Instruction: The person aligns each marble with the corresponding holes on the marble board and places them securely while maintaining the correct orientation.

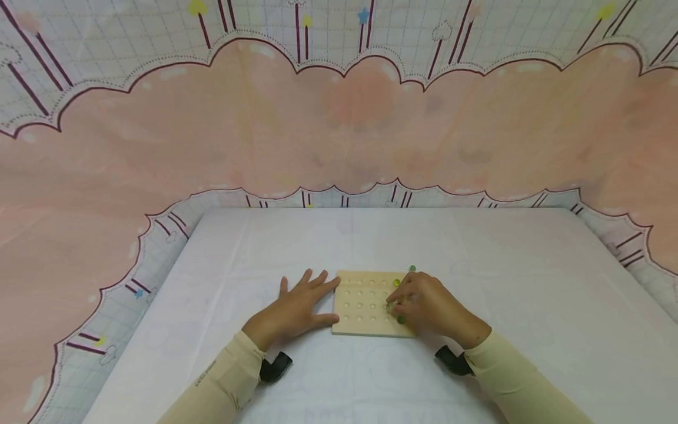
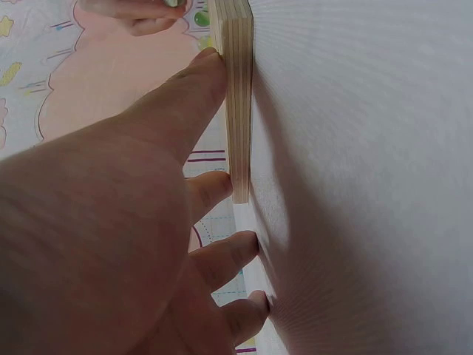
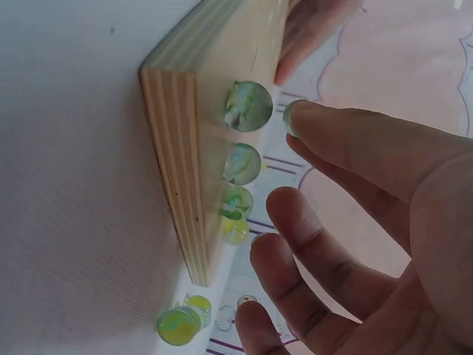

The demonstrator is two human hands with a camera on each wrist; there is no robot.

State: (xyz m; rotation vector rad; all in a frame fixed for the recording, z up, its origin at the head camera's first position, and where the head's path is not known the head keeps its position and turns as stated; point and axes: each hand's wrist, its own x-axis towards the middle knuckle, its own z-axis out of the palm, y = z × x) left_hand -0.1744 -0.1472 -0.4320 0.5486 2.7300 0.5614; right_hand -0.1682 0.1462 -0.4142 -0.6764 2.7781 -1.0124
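Observation:
A pale wooden board (image 1: 365, 327) with rows of round hollows lies flat on the white table. My left hand (image 1: 296, 306) has its fingers spread, thumb and index fingertips at the board's left edge. Over the right side of the board, my right hand (image 1: 431, 303) pinches a clear glass marble (image 3: 288, 118) between thumb and index finger, the other fingers loosely bent. Several marbles sit in a line along the board's right side, among them a clear one (image 3: 251, 107) and a yellow one (image 3: 236, 231). My right hand partly covers them in the head view.
Loose yellow-green marbles (image 3: 177, 327) lie on the table past the board's edge, and a green marble (image 1: 412, 268) shows beyond its far right corner. The white tabletop (image 1: 286, 235) stretches around the board. A patterned pink cloth (image 1: 339, 129) hangs behind.

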